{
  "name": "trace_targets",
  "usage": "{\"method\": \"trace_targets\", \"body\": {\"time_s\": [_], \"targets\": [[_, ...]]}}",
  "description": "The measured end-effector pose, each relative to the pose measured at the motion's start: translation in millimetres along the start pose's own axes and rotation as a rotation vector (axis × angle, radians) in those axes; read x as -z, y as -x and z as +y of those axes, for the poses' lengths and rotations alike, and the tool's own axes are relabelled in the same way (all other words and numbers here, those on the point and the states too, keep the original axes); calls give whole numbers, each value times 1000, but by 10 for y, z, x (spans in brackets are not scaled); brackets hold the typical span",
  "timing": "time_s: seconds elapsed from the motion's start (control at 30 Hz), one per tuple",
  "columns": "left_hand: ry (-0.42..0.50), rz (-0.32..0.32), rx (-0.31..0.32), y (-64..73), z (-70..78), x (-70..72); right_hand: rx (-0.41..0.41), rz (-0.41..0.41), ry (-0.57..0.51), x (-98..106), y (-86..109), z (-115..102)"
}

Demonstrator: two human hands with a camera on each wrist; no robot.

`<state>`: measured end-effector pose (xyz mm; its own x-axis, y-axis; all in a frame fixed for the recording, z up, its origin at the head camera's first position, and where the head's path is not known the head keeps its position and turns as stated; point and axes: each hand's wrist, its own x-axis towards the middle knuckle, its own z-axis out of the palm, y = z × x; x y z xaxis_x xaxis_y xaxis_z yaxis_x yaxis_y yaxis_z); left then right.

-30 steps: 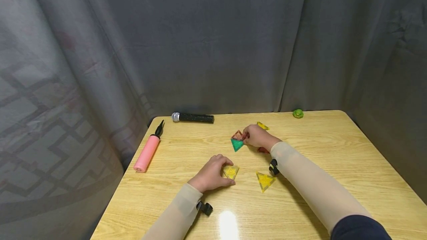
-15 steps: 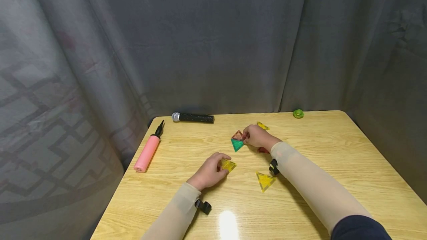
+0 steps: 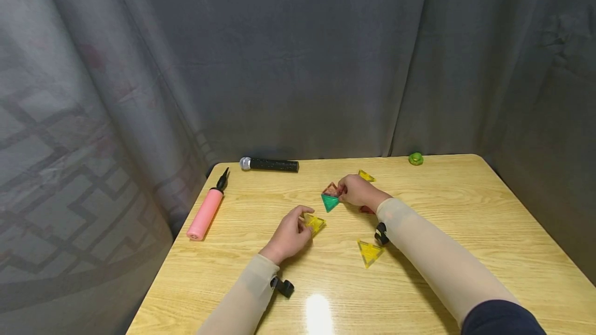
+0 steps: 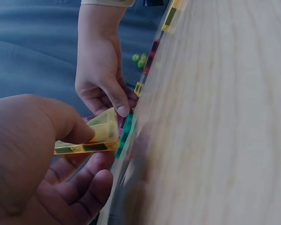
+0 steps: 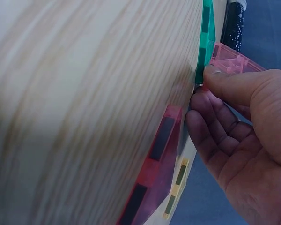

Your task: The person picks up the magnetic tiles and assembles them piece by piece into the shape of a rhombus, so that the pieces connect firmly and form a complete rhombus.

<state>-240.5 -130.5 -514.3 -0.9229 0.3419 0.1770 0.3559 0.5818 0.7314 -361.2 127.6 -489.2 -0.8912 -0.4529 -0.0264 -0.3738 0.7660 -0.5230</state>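
My left hand [image 3: 289, 234] pinches a translucent yellow triangular magnetic tile [image 4: 100, 133] between thumb and fingers, tilted off the tabletop. Ahead and to the right, my right hand [image 3: 357, 190] pinches a red-pink triangular magnetic tile [image 5: 232, 60], which stands up at the edge of a green triangular tile [image 3: 330, 202] lying flat. Under the right wrist lies another red tile [image 3: 367, 210], partly hidden by the arm. One yellow tile [image 3: 370, 252] rests flat nearer me, between the forearms; a further yellow tile [image 3: 366, 176] lies beyond the right hand.
A pink hand pump [image 3: 206, 213] with a black nozzle lies along the left edge of the wooden table [image 3: 465, 211]. At the back edge are a black microphone [image 3: 270, 164] and a small green toy [image 3: 416, 158]. Grey curtains [image 3: 298, 66] hang behind.
My left hand has picked up the yellow tile and drawn it slightly left and away from me, tilting it. My right hand stays almost still at the green and red tiles.
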Motion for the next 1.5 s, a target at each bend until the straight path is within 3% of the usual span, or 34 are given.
{"method": "trace_targets", "body": {"time_s": [0.2,0.43,1.13,1.5], "targets": [[57,108,14,-16,-26,35,17,2,21,-15,-15,-13],[91,186,46,-40,-76,59,1,0,-7,-37,4,-76],[134,271,122,-48,-151,186,45,-8,-29,-139,-26,-178],[144,292,119,-66,-175,233,54,-6,-22,-152,-28,-244]]}}
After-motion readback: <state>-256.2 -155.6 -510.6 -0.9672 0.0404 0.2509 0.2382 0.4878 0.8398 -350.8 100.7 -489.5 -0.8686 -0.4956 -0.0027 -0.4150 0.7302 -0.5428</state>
